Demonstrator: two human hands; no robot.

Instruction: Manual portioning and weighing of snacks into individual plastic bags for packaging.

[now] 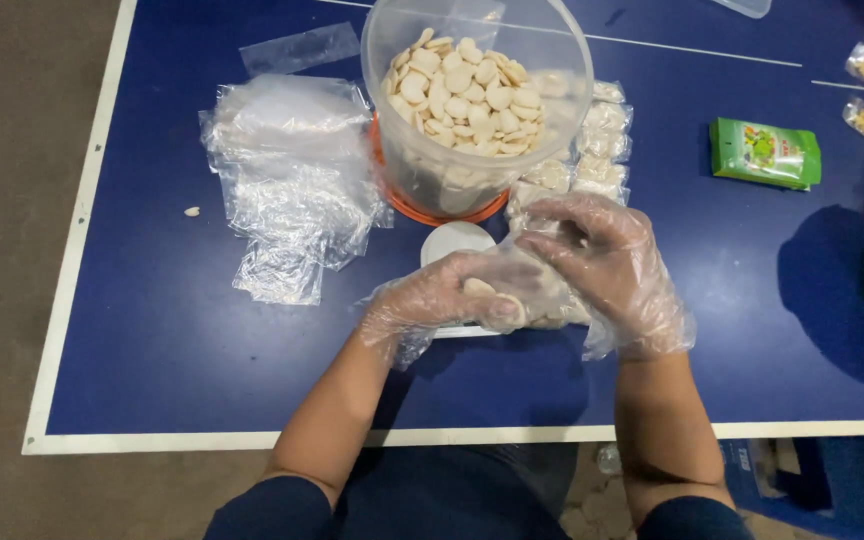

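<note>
— Both gloved, are we? 
— Yes: our left hand [442, 295] pinches a cracker [479, 288], our right hand [602, 260] grips the bag [552, 300] between them; tub [477, 100] just beyond.

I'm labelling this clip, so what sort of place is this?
Probably a small makeshift snack-packing spot: a blue table-tennis table as workbench, a clear tub of pale round snacks, empty plastic bags, and gloved hands filling a packet.

Both hands, left [442, 295] and right [607, 265], wear thin, crinkled clear plastic gloves. The tub [477, 110] is cloudy translucent plastic (its pale pieces [467, 90] look matt and smooth), the heaped bags [292, 180] glossy film. The blue desk [202, 340] looks smooth and matt.
</note>
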